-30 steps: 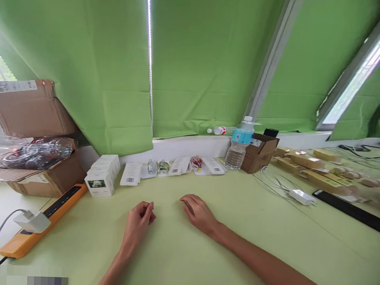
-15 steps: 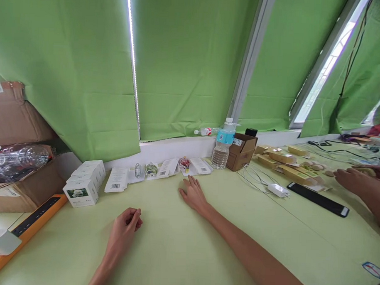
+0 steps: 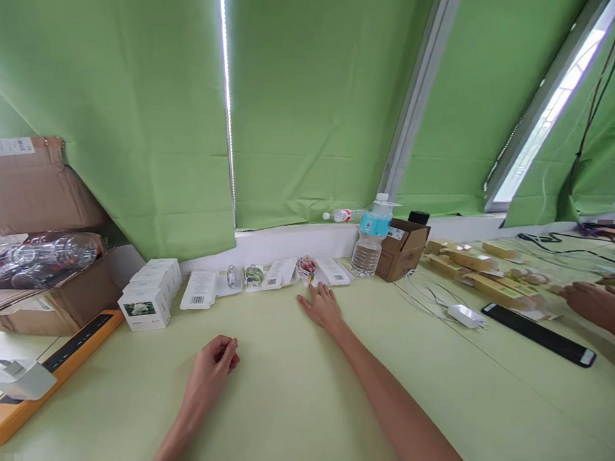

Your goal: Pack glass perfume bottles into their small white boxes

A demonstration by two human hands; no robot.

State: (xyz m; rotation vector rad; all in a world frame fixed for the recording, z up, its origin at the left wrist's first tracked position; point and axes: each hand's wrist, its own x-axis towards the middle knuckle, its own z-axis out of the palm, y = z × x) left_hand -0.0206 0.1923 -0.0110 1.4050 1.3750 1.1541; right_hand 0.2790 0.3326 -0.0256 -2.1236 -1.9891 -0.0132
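Note:
My right hand (image 3: pixel 323 310) lies low over the table with its fingers spread. Its fingertips are at the yellow end of a red coiled item (image 3: pixel 306 264) on white paper; contact cannot be made out. A white barcode card (image 3: pixel 333 272) lies right beside it. My left hand (image 3: pixel 213 365) rests at front left, fingers curled and closed; whatever is inside, if anything, is hidden. Further left in the row are a green coiled item (image 3: pixel 253 276), a small clear item (image 3: pixel 232 277) and another barcode card (image 3: pixel 199 291).
White flower-picture boxes (image 3: pixel 146 311), an orange power strip (image 3: pixel 76 347) and cartons (image 3: pixel 78 293) stand left. Right are a water bottle (image 3: pixel 368 249), brown box (image 3: pixel 405 251), white charger (image 3: pixel 466 316), black phone (image 3: pixel 536 332), yellow boxes (image 3: pixel 502 291) and another person's hand (image 3: pixel 595 304).
The view has turned slightly left, so things appear further right. My right fingertips are a little closer to the red coil's yellow end. My left hand stays closed.

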